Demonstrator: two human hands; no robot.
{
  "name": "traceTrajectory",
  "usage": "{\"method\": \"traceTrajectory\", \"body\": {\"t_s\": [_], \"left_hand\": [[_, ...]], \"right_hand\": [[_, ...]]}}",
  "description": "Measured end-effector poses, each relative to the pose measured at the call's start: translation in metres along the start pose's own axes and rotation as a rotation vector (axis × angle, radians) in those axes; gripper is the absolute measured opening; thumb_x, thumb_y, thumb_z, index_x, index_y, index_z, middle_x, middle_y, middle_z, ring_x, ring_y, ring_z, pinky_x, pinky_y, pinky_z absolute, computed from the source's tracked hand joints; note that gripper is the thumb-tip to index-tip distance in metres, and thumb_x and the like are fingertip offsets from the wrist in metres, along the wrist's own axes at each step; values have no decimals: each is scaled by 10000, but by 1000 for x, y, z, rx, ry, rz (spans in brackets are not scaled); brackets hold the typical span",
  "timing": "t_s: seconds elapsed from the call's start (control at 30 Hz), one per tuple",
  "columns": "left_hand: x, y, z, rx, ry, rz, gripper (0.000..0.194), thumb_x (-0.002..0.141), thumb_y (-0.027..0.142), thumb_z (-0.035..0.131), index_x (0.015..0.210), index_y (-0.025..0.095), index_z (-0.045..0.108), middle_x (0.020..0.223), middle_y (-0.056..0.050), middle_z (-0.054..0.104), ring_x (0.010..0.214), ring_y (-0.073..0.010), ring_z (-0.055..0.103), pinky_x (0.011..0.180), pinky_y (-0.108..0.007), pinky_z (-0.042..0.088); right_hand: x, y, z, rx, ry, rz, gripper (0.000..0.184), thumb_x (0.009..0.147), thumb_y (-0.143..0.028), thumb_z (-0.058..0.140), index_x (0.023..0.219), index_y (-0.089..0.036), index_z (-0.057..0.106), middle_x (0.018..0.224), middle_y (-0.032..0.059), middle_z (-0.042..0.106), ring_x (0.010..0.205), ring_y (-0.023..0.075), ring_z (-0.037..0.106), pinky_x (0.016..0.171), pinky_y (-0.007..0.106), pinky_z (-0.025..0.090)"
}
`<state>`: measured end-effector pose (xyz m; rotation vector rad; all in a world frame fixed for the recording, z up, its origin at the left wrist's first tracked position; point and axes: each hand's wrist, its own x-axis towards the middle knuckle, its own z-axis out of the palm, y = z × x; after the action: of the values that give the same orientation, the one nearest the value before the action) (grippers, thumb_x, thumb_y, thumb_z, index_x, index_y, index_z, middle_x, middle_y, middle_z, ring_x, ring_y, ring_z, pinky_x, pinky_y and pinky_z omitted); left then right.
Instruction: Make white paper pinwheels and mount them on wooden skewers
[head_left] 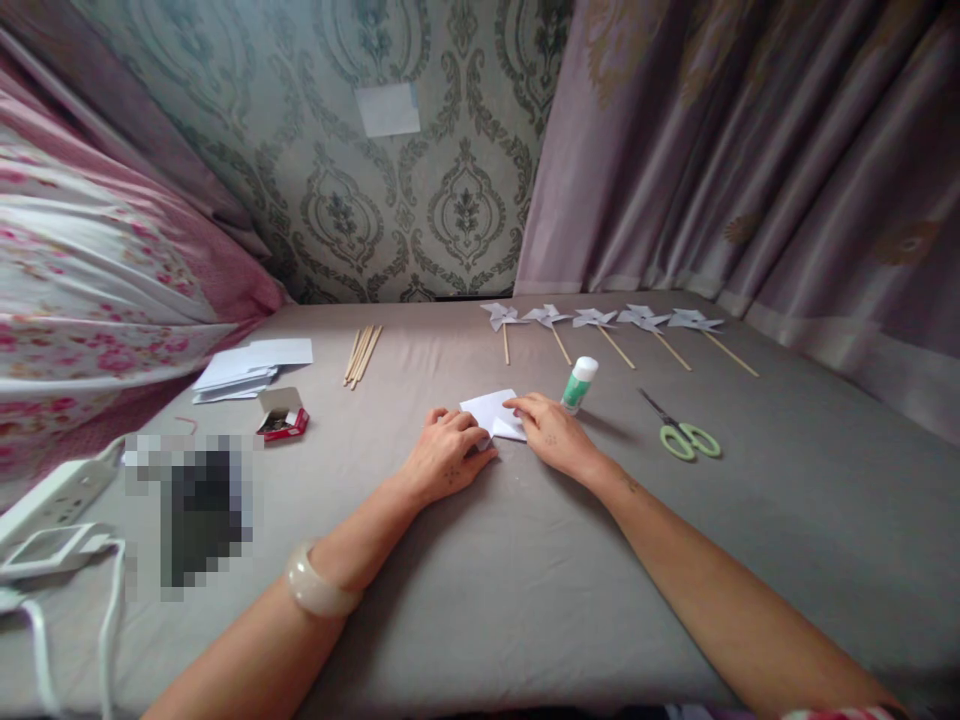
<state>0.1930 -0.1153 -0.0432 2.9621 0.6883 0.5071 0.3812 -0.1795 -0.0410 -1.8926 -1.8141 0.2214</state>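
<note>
A small white sheet of paper lies partly folded on the grey cloth, between my two hands. My left hand has curled fingers on the paper's left lower corner, holding it against the surface. From the other side my right hand grips the folded right part, its index finger reaching over the sheet. The hands hide both side edges of the paper. Just beyond my right hand stands a glue stick with a white cap and green label. Green-handled scissors lie farther right, their blades pointing away.
Several paper pinwheels on sticks lie in a row at the back right. Wooden sticks, a paper stack and an open red box are on the left. A power strip with white cables sits at the left edge.
</note>
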Motion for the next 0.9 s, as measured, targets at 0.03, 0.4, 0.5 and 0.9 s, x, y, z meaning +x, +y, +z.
{"method": "traceTrajectory", "body": {"t_s": [0.03, 0.4, 0.5, 0.9], "left_hand": [[0, 0, 0, 5, -3, -14, 244, 867, 396, 536, 919, 206, 680, 917, -69, 659, 878, -203, 582, 888, -411, 350], [-2, -16, 2, 15, 2, -85, 245, 899, 319, 466, 919, 214, 686, 927, -62, 662, 871, -198, 589, 844, -391, 378], [-2, -21, 1, 7, -8, -99, 265, 914, 304, 436, 931, 211, 684, 947, -67, 663, 888, -202, 588, 846, -393, 375], [7, -40, 4, 34, -6, -114, 299, 918, 225, 378, 943, 223, 676, 997, -62, 680, 926, -203, 580, 875, -393, 356]], "right_hand": [[-1, 1, -2, 2, 27, 16, 352, 900, -120, 393, 1135, -169, 650, 1083, 85, 667, 995, 167, 610, 895, 263, 426], [-7, 1, -22, -57, 18, 148, 300, 878, -199, 440, 1045, -182, 689, 1051, 78, 707, 928, 200, 645, 825, 291, 457], [-9, -1, -22, -63, -29, 140, 275, 872, -203, 469, 1037, -185, 688, 1030, 74, 706, 906, 194, 645, 803, 288, 456], [-19, -11, -11, -30, -150, -88, 324, 793, -275, 650, 1105, -196, 611, 1111, 70, 601, 979, 172, 580, 825, 279, 422]]}}
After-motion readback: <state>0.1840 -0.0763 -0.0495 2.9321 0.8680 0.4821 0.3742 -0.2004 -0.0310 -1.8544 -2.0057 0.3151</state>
